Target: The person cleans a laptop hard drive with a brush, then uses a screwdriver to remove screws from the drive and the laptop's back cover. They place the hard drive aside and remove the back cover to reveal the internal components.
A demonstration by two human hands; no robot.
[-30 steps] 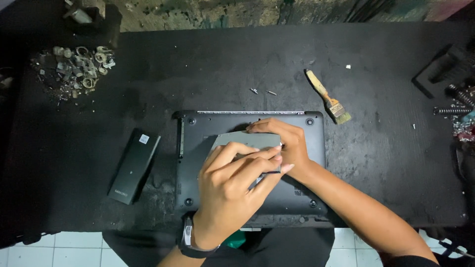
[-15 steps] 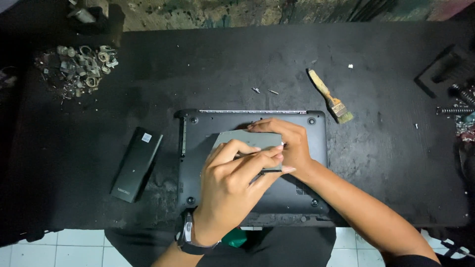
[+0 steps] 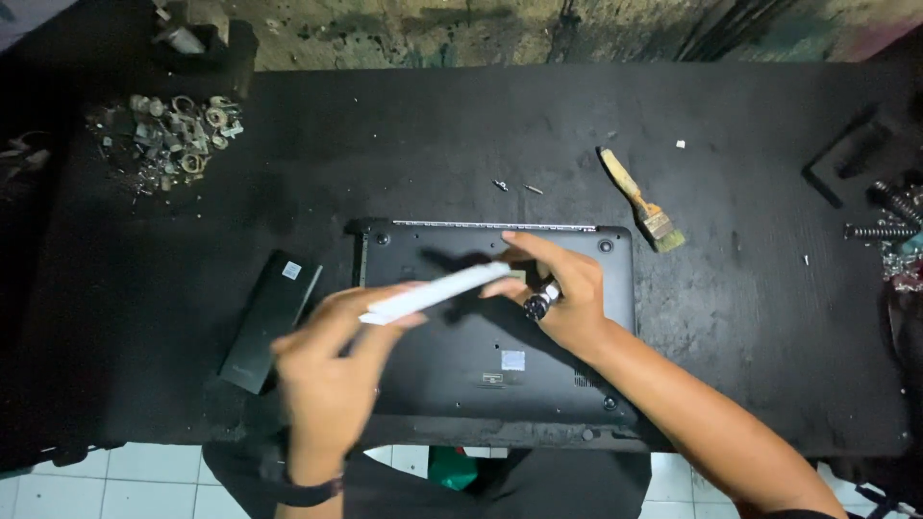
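The left hand (image 3: 332, 370) holds one thin grey cover plate (image 3: 437, 291) up in the air, over the upside-down black laptop (image 3: 500, 336). The fingers are pinched shut on the plate's left end, near the laptop's left edge. The plate is seen from its thin side, so it looks like a long pale stick. Its long way runs from low on the left to high on the right. The right end comes close to the fingertips of the right hand (image 3: 562, 293), maybe touching them; it is hard to tell. The right hand is curled around one small screwdriver (image 3: 538, 305), and its dark round end pokes out. Both hands are at the plate, one at each end.

On the black table (image 3: 433, 125) there is one black battery pack (image 3: 269, 320) left of the laptop, one paint brush (image 3: 642, 200) to the right, two tiny screws (image 3: 516, 186) above the laptop, and one pile of small metal bits (image 3: 173, 135) far left
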